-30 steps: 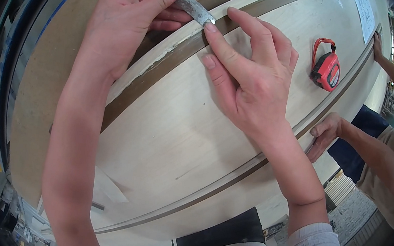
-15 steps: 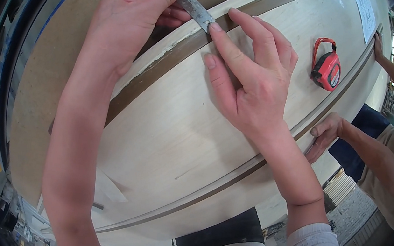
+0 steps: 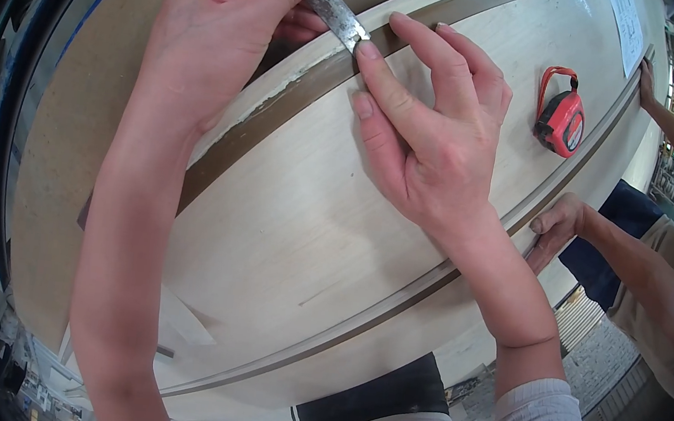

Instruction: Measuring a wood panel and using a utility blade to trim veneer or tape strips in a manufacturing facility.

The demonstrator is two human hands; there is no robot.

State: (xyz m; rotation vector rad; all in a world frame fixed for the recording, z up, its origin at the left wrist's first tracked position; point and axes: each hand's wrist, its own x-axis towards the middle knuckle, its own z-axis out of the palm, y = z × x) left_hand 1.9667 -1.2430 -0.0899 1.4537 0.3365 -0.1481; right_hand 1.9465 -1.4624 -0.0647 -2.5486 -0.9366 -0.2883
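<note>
A flat, mottled grey metal strip [image 3: 336, 14] with a hole near its lower end is pinched between the thumb and fingers of my left hand [image 3: 218, 14]. The strip slants across the pale edge strip [image 3: 272, 91] and reaches the brown band [image 3: 282, 104] along a large pale wooden panel [image 3: 297, 198]. At the strip's lower end rests the index fingertip of my right hand [image 3: 437, 130]. Its other fingers are spread over the panel and brown band. Some of my left fingers are hidden behind the strip.
A red and black tape measure [image 3: 560, 128] with a wrist loop lies on the panel, right of my hands. A printed sheet [image 3: 624, 27] is at the far right. Another person's hands [image 3: 558, 223] touch a long grey rail [image 3: 374, 323]. A brown board [image 3: 68, 163] stretches along the left.
The view shifts slightly. The metal strip tilts a little and catches more light; both hands stay nearly in place.
</note>
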